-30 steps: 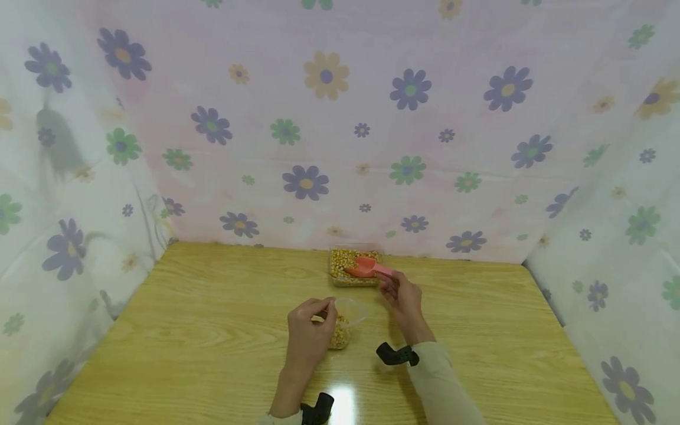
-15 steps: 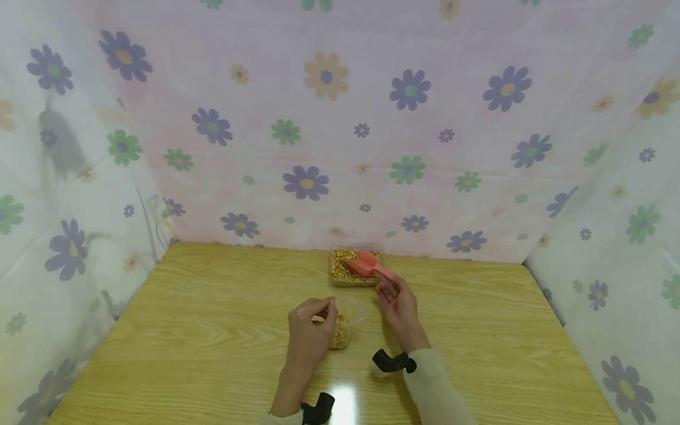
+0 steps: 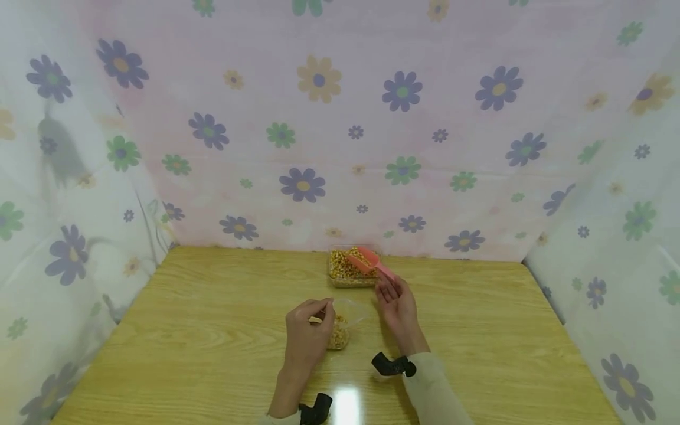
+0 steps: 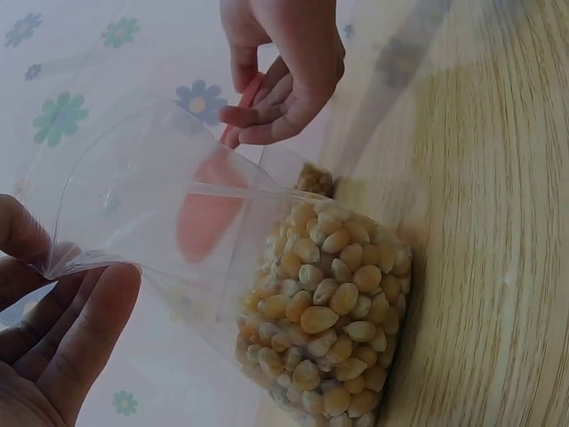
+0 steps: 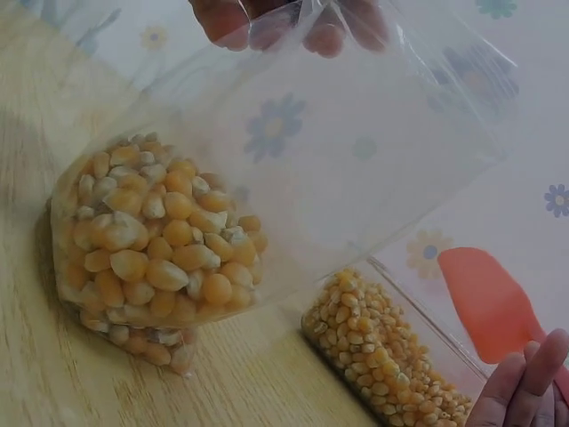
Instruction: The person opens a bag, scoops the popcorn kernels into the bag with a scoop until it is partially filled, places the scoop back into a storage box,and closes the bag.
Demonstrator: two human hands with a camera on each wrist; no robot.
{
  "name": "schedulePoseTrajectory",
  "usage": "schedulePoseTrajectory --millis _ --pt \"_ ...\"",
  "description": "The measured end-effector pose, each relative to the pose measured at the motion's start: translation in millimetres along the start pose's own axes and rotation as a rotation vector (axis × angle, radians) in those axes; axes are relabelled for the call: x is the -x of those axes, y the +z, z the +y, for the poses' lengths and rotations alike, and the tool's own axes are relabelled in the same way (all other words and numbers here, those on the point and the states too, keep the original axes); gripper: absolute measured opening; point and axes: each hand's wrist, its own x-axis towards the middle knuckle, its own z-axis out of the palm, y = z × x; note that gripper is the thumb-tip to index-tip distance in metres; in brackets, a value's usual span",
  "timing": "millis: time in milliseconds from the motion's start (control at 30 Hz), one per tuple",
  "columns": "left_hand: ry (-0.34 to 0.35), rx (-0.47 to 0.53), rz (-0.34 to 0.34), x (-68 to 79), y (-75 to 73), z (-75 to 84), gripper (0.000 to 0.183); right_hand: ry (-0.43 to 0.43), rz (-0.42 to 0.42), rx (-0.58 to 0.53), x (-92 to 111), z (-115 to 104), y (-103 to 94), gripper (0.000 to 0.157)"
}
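A clear plastic bag (image 5: 382, 133) stands on the table with corn kernels (image 4: 324, 311) filling its lower part. My left hand (image 3: 310, 327) pinches the bag's top edge between thumb and fingers, keeping the upper film raised. To the right and farther back, my right hand (image 3: 399, 310) grips the handle of a pinkish-red scoop (image 5: 487, 307). The scoop's blade is tilted over a clear rectangular container (image 3: 355, 284) of loose corn (image 5: 378, 342). Through the bag's film, the left wrist view shows the scoop's blade blurred.
The wood-grain table (image 3: 212, 330) reaches back to a flower-patterned cloth (image 3: 361, 106), which also hangs at both sides. The corn container stands at the table's back edge, close to the cloth. A black wrist mount (image 3: 393, 364) sits on my right forearm.
My right hand has drawn back slightly and turned palm more upward, tilting the scoop and bringing its blade up from the corn. The left hand keeps its pinch on the bag.
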Motion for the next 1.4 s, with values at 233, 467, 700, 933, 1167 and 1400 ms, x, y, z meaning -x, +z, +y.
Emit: schedulePoseTrajectory --millis 233,467,700,933,1167,1400 --pt "0.007 0.005 0.009 1.6 1.3 2.6 0.014 -0.012 -0.015 -0.032 10 -4 -2.6 0.032" --pt "0.018 0.024 0.018 0.9 2.5 0.0 0.014 -0.044 -0.041 0.004 26 -9 -2.2 0.039" --pt "0.030 0.010 0.009 1.3 2.2 -2.7 0.014 -0.092 0.004 0.033 40 -8 -5.0 0.038" --pt "0.056 -0.010 0.018 1.2 3.9 -5.3 0.015 -0.114 0.017 0.077 53 -7 -8.6 0.041" --pt "0.045 -0.001 0.007 0.1 4.5 -4.0 0.014 -0.128 -0.054 0.116 70 -9 -17.1 0.047" --pt "0.046 -0.003 0.017 -0.5 3.6 -3.4 0.015 -0.117 -0.107 0.169 84 -8 -27.1 0.048"
